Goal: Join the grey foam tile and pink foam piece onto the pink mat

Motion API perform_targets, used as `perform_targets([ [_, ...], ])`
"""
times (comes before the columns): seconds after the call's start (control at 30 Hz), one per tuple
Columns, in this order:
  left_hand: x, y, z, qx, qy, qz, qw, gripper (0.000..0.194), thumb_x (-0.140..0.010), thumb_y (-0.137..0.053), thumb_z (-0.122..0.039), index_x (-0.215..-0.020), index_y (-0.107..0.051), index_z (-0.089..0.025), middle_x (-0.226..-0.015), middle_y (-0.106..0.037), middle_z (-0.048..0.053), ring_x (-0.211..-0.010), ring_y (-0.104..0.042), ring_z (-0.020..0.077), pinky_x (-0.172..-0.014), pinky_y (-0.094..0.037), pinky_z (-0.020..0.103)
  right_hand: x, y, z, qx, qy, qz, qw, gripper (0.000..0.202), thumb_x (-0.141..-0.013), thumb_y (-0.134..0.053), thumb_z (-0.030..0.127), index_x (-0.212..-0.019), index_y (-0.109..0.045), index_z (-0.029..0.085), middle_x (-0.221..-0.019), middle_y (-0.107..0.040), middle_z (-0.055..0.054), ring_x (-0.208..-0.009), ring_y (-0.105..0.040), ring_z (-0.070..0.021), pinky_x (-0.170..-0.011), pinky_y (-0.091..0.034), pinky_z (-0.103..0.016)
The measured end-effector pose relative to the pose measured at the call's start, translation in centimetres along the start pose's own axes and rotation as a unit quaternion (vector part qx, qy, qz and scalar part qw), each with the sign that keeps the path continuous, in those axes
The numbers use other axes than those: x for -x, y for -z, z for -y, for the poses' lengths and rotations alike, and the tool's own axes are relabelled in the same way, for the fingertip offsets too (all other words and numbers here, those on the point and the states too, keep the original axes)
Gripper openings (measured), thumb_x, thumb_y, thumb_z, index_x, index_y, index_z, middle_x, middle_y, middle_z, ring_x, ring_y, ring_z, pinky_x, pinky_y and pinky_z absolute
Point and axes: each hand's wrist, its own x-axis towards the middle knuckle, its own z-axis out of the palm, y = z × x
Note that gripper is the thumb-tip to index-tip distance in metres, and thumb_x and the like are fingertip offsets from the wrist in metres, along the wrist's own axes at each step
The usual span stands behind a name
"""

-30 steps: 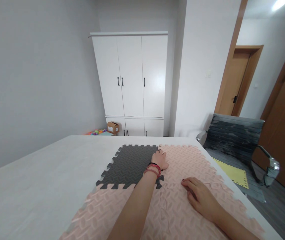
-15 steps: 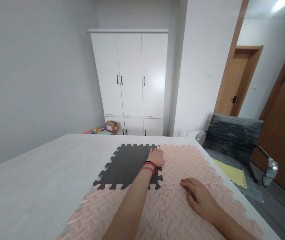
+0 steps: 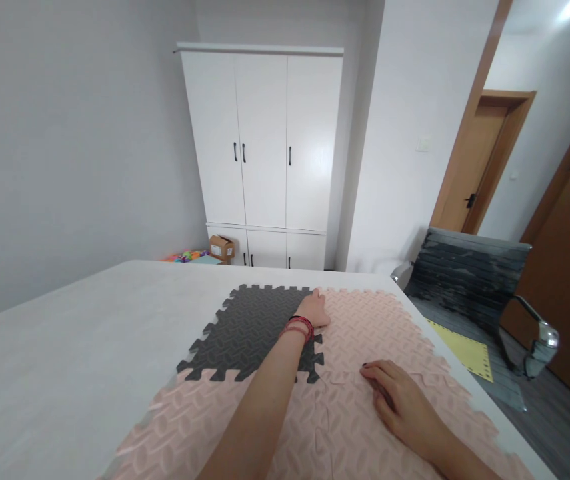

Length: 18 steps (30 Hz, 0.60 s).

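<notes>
Pink and grey foam mats, both hands flat on them.
Left hand (image 3: 313, 310) reaches far to the grey mat (image 3: 249, 330) seam; right hand (image 3: 399, 398) presses the pink mat (image 3: 365, 320), fingers spread, grasping nothing.

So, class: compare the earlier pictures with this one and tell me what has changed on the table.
Very little. The left hand has crept slightly farther along the seam between the dark grey mat tile and the pink mat tiles. The right hand stays flat on the pink tiles; nothing was gripped or released.
</notes>
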Motion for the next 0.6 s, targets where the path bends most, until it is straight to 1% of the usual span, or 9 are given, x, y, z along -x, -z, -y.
perform_targets([
  [0.13, -0.6, -0.3, -0.2, -0.01, 0.012, -0.004, 1.0, 0.04, -0.084, -0.058, -0.039, -0.117, -0.053, -0.016, -0.127, -0.053, 0.01, -0.111, -0.053, 0.0235, -0.092, -0.047, 0.046, 0.0, 0.0, 0.0, -0.002, -0.001, -0.003, 1.0, 0.044, -0.076, -0.04, 0.009, -0.115, -0.056, 0.02, -0.117, -0.059, -0.008, -0.11, -0.051, -0.0181, -0.098, -0.04, -0.036],
  [0.3, -1.5, -0.5, -0.3, -0.024, 0.016, 0.01, 1.0, 0.037, -0.084, -0.058, -0.039, -0.112, -0.056, -0.015, -0.118, -0.058, 0.008, -0.109, -0.055, 0.0227, -0.092, -0.047, 0.046, 0.0, -0.1, -0.1, -0.003, -0.003, -0.006, 1.0, 0.043, -0.076, -0.041, 0.01, -0.115, -0.057, 0.02, -0.117, -0.059, -0.008, -0.111, -0.052, -0.0187, -0.098, -0.04, -0.037],
  [0.47, -1.9, -0.5, -0.2, -0.022, 0.02, 0.016, 0.999, 0.038, -0.084, -0.058, -0.04, -0.113, -0.056, -0.016, -0.12, -0.057, 0.008, -0.111, -0.054, 0.0233, -0.093, -0.046, 0.047, -0.1, -0.2, 0.2, -0.01, -0.006, -0.004, 1.0, 0.04, -0.077, -0.041, 0.012, -0.113, -0.057, 0.02, -0.119, -0.059, -0.008, -0.112, -0.052, -0.018, -0.099, -0.04, -0.036],
  [0.53, -1.9, -0.5, -0.1, -0.019, 0.021, 0.018, 0.999, 0.039, -0.084, -0.058, -0.041, -0.114, -0.055, -0.016, -0.121, -0.057, 0.009, -0.112, -0.053, 0.0238, -0.094, -0.045, 0.047, -0.1, 0.2, 0.1, -0.024, -0.012, 0.0, 1.0, 0.037, -0.08, -0.04, 0.014, -0.111, -0.058, 0.02, -0.121, -0.059, -0.008, -0.112, -0.053, -0.0171, -0.098, -0.041, -0.034],
  [0.6, -1.8, -0.5, -0.1, -0.015, 0.021, 0.02, 0.999, 0.039, -0.084, -0.057, -0.041, -0.114, -0.055, -0.016, -0.121, -0.056, 0.009, -0.113, -0.053, 0.0239, -0.094, -0.045, 0.048, 0.2, 1.0, -0.6, -0.023, -0.032, -0.005, 0.999, 0.035, -0.083, -0.037, 0.018, -0.11, -0.059, 0.02, -0.122, -0.06, -0.008, -0.112, -0.054, -0.0171, -0.098, -0.042, -0.033],
])
